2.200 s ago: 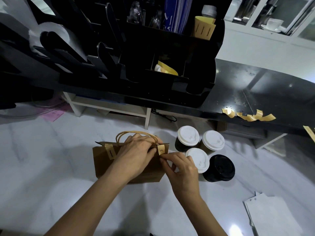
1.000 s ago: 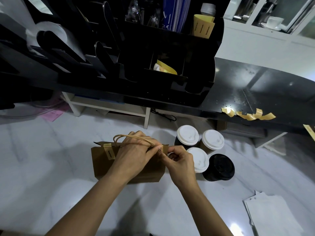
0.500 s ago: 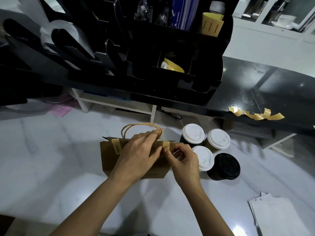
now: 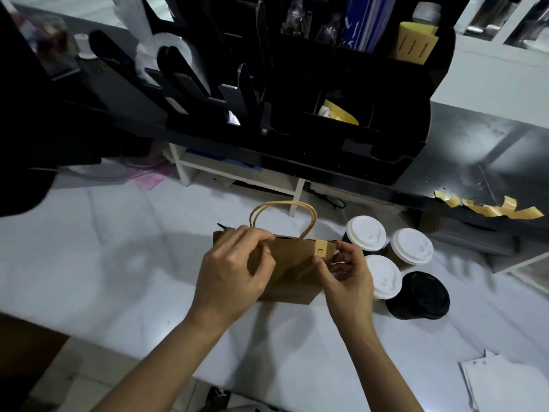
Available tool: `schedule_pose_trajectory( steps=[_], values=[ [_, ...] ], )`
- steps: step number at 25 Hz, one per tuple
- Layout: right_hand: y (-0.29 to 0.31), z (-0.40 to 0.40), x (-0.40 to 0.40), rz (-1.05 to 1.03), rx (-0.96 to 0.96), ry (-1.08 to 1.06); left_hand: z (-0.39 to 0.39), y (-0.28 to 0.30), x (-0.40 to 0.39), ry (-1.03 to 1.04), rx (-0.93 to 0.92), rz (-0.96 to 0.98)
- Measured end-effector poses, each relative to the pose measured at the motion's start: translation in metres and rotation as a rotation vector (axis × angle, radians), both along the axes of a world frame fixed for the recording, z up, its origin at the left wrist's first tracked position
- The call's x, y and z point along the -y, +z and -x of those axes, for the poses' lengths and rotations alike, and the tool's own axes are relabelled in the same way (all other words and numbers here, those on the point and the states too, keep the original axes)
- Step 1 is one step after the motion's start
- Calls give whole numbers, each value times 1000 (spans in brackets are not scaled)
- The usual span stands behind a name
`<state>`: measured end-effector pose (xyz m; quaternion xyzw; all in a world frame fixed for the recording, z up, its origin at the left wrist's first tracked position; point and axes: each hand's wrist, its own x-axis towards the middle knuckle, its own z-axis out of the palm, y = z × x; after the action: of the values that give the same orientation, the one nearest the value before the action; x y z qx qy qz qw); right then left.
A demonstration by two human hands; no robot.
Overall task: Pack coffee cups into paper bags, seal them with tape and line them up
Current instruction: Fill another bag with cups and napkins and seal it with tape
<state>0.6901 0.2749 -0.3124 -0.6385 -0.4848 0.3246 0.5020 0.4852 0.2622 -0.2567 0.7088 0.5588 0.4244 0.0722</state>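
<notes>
1. White counter is carrying the paper bag, standing beside four lidded cups.
2. Left hand is pinching the rim, steadying it.
3. Right hand is pinching the tape strip, pressing the seal.

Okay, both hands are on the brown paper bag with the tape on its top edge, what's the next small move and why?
Probably press the tape strip flat over the rim with the right hand. That hand already pinches the paper bag beside the strip, and the left hand steadies the other top corner. Four lidded cups wait to the right, so finishing this seal comes first.
</notes>
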Motion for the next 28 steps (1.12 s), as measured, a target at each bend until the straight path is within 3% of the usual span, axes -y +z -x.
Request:
schedule_pose_trajectory(
  steps=[7, 10, 18, 28],
  values=[
    [-2, -2, 2, 12, -98, 0, 36, -22, 15, 265, 261, 121],
    [-11, 3, 10, 46, -101, 33, 43, -35, 19, 248, 270, 204],
    [-28, 13, 28, 159, -53, 79, 51, -60, 31, 126, 343, 667],
    [-15, 29, 42, 152, -17, 78, 56, -53, 29, 129, 462, 607]
  ],
)
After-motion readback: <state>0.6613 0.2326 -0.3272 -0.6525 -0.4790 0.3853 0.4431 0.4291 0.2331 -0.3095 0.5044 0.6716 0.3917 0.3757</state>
